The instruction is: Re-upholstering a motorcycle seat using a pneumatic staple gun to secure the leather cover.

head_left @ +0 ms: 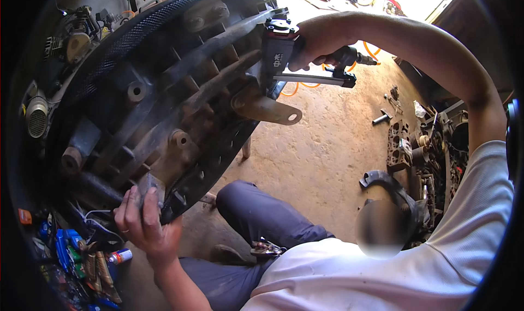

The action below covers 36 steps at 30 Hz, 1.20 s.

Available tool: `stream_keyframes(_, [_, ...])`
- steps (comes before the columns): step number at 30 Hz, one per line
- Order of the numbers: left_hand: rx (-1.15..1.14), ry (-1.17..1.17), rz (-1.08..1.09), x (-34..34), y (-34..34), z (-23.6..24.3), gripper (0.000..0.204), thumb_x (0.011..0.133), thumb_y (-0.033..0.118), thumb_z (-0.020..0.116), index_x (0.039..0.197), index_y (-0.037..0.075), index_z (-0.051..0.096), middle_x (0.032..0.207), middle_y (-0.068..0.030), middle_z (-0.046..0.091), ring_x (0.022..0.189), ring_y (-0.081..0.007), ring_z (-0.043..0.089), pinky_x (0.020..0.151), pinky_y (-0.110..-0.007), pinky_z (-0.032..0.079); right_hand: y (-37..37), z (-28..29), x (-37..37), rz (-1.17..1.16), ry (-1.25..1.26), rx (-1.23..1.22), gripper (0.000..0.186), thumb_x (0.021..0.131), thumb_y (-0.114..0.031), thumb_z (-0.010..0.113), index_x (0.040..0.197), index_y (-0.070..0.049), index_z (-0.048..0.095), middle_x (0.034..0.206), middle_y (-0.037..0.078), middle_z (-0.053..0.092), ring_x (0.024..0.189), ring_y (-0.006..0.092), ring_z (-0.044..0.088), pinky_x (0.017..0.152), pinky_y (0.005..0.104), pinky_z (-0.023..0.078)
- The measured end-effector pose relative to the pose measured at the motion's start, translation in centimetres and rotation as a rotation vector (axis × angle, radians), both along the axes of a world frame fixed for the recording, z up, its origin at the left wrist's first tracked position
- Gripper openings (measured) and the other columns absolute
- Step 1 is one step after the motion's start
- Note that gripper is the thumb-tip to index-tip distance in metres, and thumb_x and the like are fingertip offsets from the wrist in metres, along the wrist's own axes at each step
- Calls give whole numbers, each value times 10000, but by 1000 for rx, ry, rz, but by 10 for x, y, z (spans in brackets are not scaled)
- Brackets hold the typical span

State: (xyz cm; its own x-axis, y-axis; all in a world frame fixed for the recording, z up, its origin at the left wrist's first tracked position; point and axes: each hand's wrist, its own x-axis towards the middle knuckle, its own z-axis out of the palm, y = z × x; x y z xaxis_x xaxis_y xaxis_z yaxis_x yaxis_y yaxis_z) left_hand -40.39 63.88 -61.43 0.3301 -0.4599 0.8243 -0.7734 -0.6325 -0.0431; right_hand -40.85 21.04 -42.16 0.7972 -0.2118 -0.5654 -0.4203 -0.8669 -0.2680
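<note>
A: Entry. The right hand [314, 43] is closing around the grip of a black pneumatic tool [289, 52], whose red-topped head is pressing against the upper edge of the dark ribbed cover [164, 109].

B: And the left hand [143, 221]?

A: It is clamping the cover's lower edge, fingers wrapped around it, likely bracing the part so that it is not swinging under the tool.

B: Where is the cover sitting?

A: It is standing tilted, off the floor [311, 147], beside the knee. An orange hose [305, 84] is trailing behind the tool.

B: Surroundings?

A: Dusty earthen floor; engine parts [409, 147] are lying toward its right edge, a spray can [121, 256] and packets at its lower-left corner.
</note>
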Motion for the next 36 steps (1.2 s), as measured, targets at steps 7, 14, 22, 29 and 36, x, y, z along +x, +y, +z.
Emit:
stream_keyframes(7, [-6,-21,-18,2,1,-3,555,788,170,899,1272,103,635,1227,-130,635,1126,-363,626,944,-489,533,-8,10,-11,23,-17,-9,291,933,-308,803,992,-37,716,632,-3,562,495,89,523,456,285,458])
stream_keyframes(14, [-10,-30,-47,0,-8,3,490,831,141,860,1264,92,636,1238,-140,627,1079,-348,634,891,-483,516,-98,-31,-105,-244,-510,368,313,918,-289,827,1082,-34,751,696,-1,636,562,77,583,499,258,480])
stream_keyframes(22, [-16,28,-24,-1,-7,1,661,764,213,924,1320,54,604,1255,-155,623,1132,-382,588,981,-510,480,-103,-258,-206,-129,-221,252,684,824,6,614,1486,-161,564,1049,23,697,912,113,600,819,321,522])
stream_keyframes(29, [-13,102,3,-9,-11,15,771,728,357,954,1310,5,592,1188,-180,628,1102,-383,591,976,-493,472,-22,-524,-251,129,-140,-109,486,834,-60,642,1317,-50,598,1156,222,685,1097,407,666,918,521,516])
stream_keyframes(36, [-18,168,32,-22,-16,28,783,683,372,972,1277,31,594,1178,-160,629,1084,-381,587,969,-492,474,22,-600,-297,173,-327,-196,630,896,-98,596,1512,-45,479,1078,166,659,1061,345,642,929,474,492])
